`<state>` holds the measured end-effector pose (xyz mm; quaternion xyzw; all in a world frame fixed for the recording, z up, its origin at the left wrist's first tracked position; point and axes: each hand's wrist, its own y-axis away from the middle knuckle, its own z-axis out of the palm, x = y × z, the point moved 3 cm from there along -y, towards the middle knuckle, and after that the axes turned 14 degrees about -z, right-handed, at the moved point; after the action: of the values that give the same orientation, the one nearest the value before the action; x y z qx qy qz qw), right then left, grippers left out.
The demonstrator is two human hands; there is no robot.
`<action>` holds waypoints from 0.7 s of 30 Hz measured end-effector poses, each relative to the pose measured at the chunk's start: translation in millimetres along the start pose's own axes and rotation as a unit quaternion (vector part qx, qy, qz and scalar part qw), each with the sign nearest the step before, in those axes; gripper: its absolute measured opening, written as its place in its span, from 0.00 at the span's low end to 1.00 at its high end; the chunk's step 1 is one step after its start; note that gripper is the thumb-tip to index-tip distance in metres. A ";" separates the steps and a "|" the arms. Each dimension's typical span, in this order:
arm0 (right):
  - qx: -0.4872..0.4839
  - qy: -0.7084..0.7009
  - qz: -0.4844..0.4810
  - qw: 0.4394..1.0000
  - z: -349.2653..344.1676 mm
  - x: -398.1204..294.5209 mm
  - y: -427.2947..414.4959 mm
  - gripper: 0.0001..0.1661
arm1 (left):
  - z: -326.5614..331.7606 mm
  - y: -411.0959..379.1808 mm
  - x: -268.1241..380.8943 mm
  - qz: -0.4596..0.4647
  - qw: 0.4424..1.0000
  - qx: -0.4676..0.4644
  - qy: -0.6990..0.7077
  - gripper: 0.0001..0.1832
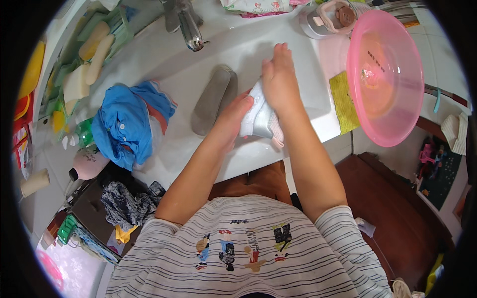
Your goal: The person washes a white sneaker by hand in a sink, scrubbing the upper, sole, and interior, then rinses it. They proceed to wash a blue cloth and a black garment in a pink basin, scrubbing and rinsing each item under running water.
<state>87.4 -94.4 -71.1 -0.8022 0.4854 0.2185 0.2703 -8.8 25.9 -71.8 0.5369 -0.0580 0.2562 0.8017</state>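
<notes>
A small white and silver shoe with pink mesh is over the front of the white washbasin. My left hand grips its left side, thumb on top. Against its upper right side lies my right hand, fingers straight and close together, pointing toward the back of the basin. What is under the right palm is hidden. To the left of the shoe, a pair of grey insoles overlap in the basin. The matching-looking shoe stands at the basin's back right corner.
A chrome faucet juts over the basin. Blue clothing is heaped on its left side, near a pink bottle. At right, a pink plastic basin sits tilted beside a yellow-green cloth. Soap bars lie on a left rack.
</notes>
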 end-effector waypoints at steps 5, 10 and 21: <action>-0.175 -0.063 -0.115 0.976 -10.3 -76.0 63.7 0.32 | -20.1 -1.6 -0.5 -0.019 0.981 0.092 0.168 0.27; -0.134 -0.053 0.026 0.989 -7.1 32.8 -8.1 0.31 | -27.0 4.6 -30.1 -0.046 0.994 -0.033 0.098 0.26; 0.152 -0.788 0.411 0.433 36.5 17.6 43.9 0.25 | -23.2 9.4 -11.8 -0.106 0.940 -0.213 0.245 0.33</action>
<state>52.4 -99.3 -119.3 0.0655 0.3603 0.7637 0.5316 -27.6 45.2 -77.9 0.2771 0.1445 0.2754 0.9091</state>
